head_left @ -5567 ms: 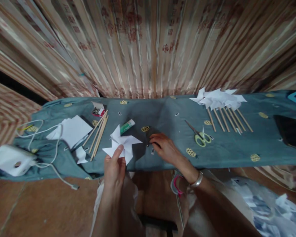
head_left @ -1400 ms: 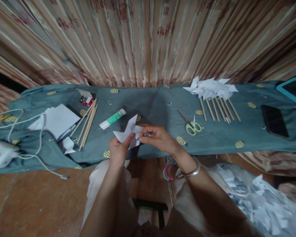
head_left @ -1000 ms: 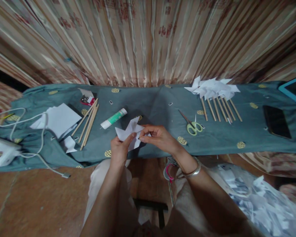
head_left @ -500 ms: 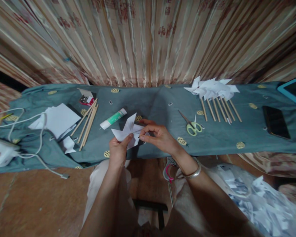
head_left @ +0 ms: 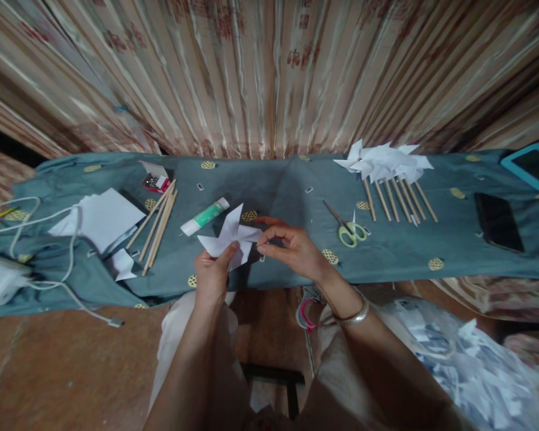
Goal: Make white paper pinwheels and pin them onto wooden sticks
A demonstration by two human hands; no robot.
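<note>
My left hand (head_left: 212, 276) pinches a white folded paper pinwheel (head_left: 228, 238) from below, holding it just above the blue-grey cloth (head_left: 278, 197). My right hand (head_left: 291, 248) hovers at the pinwheel's right side, with thumb and forefinger pinched together on something too small to make out. A green and white glue stick (head_left: 205, 216) lies just beyond the pinwheel.
Finished pinwheels on wooden sticks (head_left: 393, 176) lie at the back right, with green-handled scissors (head_left: 347, 227) near them. Loose sticks (head_left: 158, 224), white paper sheets (head_left: 99, 218), a stapler box (head_left: 155, 181), a cable (head_left: 54, 239), a phone (head_left: 497, 221) and a tablet (head_left: 532, 164) are around.
My right hand has drawn slightly away from the pinwheel's centre to its right side. My left hand has shifted the pinwheel a little left and turned it.
</note>
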